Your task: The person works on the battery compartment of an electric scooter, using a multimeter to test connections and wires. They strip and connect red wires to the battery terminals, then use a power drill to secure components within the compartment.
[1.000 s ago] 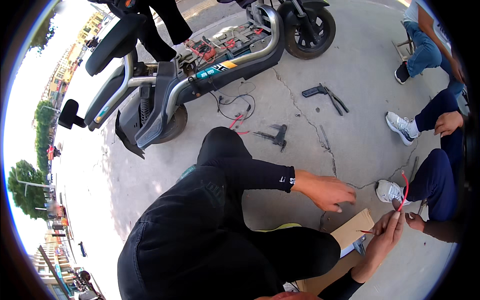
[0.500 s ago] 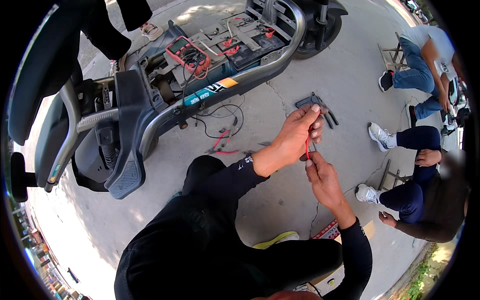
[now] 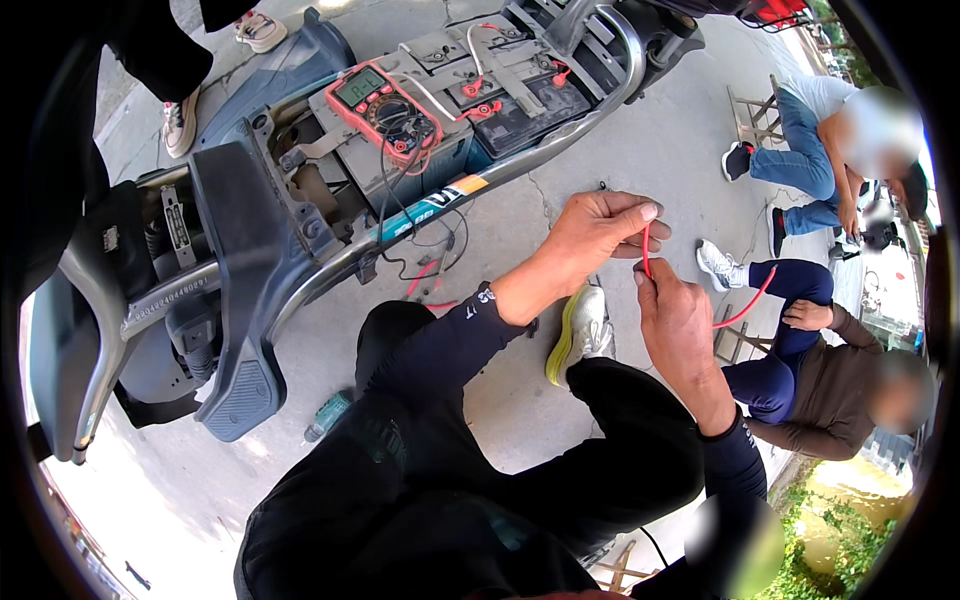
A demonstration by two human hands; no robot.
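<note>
A red wire (image 3: 748,311) runs through both of my hands, out in front of my body. My left hand (image 3: 596,233) pinches its upper end between thumb and fingers. Just below, my right hand (image 3: 674,318) grips the wire, thumb against fingers. A short straight length shows between the two hands. Beyond my right hand the loose tail curves out to the right and upward. Whether the upper tip is bare cannot be made out.
An electric scooter frame (image 3: 232,270) stands at left, with batteries (image 3: 530,105) in its open bay and a red multimeter (image 3: 385,112) on top. Thin leads hang from it. Red wire scraps (image 3: 437,290) lie on the concrete. Two people (image 3: 795,345) sit at right; another stands upper left.
Both hands have moved up and right in the view with the wire. Its long tail now shows beyond my right hand. The view has shifted, and my shoe now shows between my arms.
</note>
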